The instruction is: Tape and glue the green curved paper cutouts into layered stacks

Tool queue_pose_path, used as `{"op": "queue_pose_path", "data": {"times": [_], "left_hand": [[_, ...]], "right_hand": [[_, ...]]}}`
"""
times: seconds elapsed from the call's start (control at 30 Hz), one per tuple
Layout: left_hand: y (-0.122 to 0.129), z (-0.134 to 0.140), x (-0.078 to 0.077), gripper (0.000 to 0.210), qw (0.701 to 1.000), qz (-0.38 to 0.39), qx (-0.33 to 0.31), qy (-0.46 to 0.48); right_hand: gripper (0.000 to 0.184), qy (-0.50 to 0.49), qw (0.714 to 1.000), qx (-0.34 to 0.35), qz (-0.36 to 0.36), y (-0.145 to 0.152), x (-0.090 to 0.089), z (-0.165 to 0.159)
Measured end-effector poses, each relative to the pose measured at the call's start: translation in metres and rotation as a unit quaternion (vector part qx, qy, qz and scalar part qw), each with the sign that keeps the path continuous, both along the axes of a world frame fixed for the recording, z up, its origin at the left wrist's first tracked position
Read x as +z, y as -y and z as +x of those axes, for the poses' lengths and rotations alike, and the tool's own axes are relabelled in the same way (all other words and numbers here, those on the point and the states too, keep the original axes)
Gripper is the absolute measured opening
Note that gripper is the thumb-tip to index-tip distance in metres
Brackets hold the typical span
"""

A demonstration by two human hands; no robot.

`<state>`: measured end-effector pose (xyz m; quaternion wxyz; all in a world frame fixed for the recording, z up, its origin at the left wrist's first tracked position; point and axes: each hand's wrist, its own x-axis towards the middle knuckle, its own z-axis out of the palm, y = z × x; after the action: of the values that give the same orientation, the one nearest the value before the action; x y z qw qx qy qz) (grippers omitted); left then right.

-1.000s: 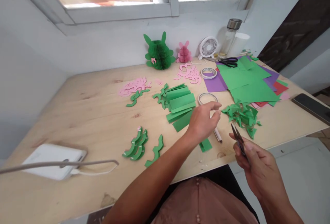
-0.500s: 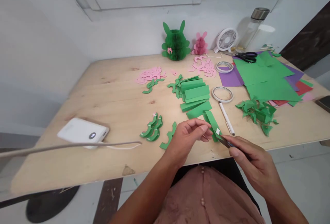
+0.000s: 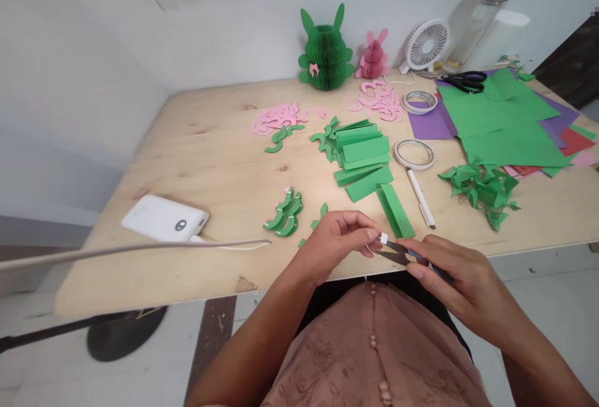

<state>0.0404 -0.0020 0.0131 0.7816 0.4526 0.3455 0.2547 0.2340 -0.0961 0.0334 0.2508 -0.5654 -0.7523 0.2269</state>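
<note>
My right hand [image 3: 452, 276] is closed around a pair of scissors [image 3: 395, 257] with dark blades, which are spread apart and point left. On the tip of the upper blade sits a small white square of tape [image 3: 384, 238]. Close by, my left hand [image 3: 344, 238] has thumb and fingers pinched together, with a thin pale strip, apparently tape, showing at the fingertips. A folded green paper strip [image 3: 394, 207] lies on the table just beyond the blades. Partly behind my left hand is a wavy green cut-out [image 3: 322, 213].
Green folded strips [image 3: 365, 151], curved green pieces [image 3: 285, 213] and pink cut-outs [image 3: 281, 118] lie on the table. Further right are a tape roll [image 3: 415, 165], a white pen [image 3: 421, 198], green scraps [image 3: 486, 191] and black scissors [image 3: 464, 81]. A cable [image 3: 140, 251] crosses near a white power bank [image 3: 163, 216].
The scissors' blades have opened. The white piece on the blade tip now sits closer to my left fingertips. My head view has tilted down, so the table appears higher.
</note>
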Motion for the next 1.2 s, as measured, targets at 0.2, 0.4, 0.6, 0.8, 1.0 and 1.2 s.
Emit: {"op": "queue_pose_path", "data": {"times": [0.2,0.4,0.6,0.8,1.0,1.2], "left_hand": [[-0.001,-0.001,0.005,0.018,0.999,0.022,-0.019,-0.023],[0.001,0.001,0.005,0.014,0.999,0.032,-0.015,-0.035],[0.003,0.004,0.002,0.012,0.997,0.061,0.008,-0.043],[0.009,0.009,0.000,0.013,0.996,0.062,0.053,-0.035],[0.013,0.011,-0.007,0.014,0.995,0.075,0.067,-0.017],[0.015,0.011,-0.010,0.014,0.993,0.096,0.062,-0.011]], "right_hand": [[0.030,0.004,0.999,0.003,-0.040,-0.002,0.000,-0.001],[0.031,-0.009,0.999,0.010,-0.035,-0.005,-0.004,0.002],[0.030,0.003,0.999,0.007,-0.045,-0.003,-0.006,0.003],[0.029,-0.016,0.997,-0.028,-0.064,-0.002,-0.008,0.002],[0.033,-0.073,0.992,-0.037,-0.099,-0.001,-0.009,0.002],[0.034,-0.091,0.990,-0.047,-0.100,0.001,-0.009,0.003]]}}
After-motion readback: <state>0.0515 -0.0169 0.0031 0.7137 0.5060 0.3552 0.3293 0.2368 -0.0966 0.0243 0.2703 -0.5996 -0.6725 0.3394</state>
